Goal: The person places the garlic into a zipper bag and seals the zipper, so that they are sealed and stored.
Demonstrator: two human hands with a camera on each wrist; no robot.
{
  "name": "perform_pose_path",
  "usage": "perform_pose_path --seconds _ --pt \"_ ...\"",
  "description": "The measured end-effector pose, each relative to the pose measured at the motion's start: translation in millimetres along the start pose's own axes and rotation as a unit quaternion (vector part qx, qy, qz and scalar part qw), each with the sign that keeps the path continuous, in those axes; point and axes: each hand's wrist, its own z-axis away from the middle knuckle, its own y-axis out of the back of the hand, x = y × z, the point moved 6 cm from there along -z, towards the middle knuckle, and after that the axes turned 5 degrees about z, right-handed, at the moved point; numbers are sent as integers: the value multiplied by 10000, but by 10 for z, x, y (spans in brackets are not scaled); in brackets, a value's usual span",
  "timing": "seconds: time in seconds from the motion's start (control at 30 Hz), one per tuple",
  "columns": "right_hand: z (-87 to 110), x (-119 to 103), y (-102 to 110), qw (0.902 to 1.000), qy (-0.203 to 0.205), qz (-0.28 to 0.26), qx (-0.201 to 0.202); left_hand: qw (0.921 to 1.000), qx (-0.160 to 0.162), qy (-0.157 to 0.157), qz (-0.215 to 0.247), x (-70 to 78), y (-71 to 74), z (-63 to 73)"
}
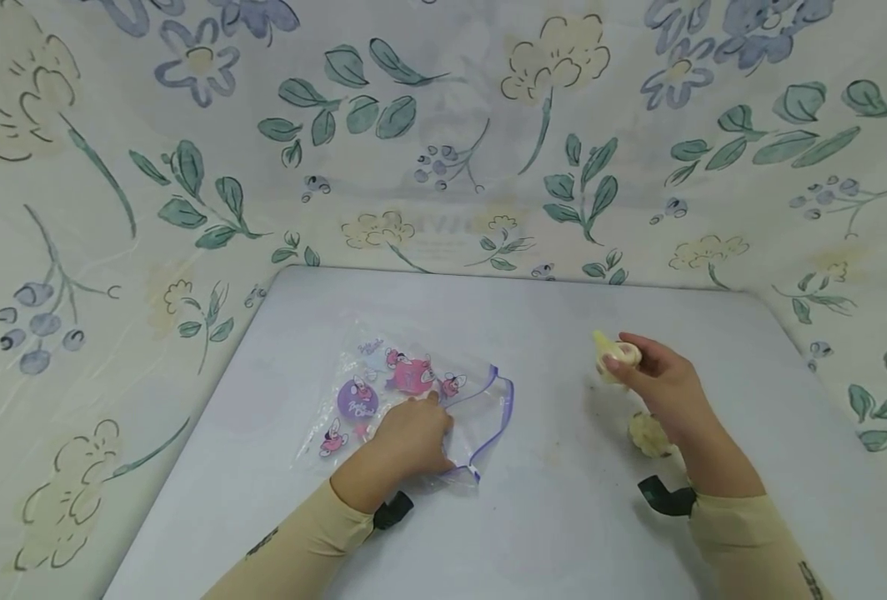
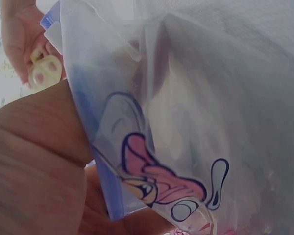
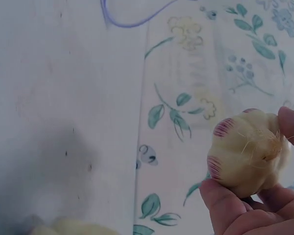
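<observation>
My left hand (image 1: pixel 409 433) grips a clear plastic zip bag (image 1: pixel 357 400) near its purple-edged mouth. The bag has pink and purple cartoon prints; in the left wrist view its film (image 2: pixel 201 122) stands close to the camera and covers part of the fingers. To the right, my right hand (image 1: pixel 664 379) holds a pale garlic bulb (image 3: pixel 245 152) between thumb and fingers, above the table. Pinkish streaks mark its cloves, and the root end shows in the right wrist view. A second pale bulb (image 1: pixel 648 435) lies on the table below the right hand.
The white table (image 1: pixel 533 533) carries the bag and the second bulb. Behind it and at both sides hangs a floral sheet (image 1: pixel 458 117). A black wrist mount (image 1: pixel 669 497) sits at the right cuff, and another (image 1: pixel 393 510) at the left.
</observation>
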Motion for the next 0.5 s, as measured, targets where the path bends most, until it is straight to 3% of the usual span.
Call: perform_pose_path --seconds 0.5 --pt "-3 -118 -322 9993 166 -103 -327 9999 -70 90 -12 17 6 7"
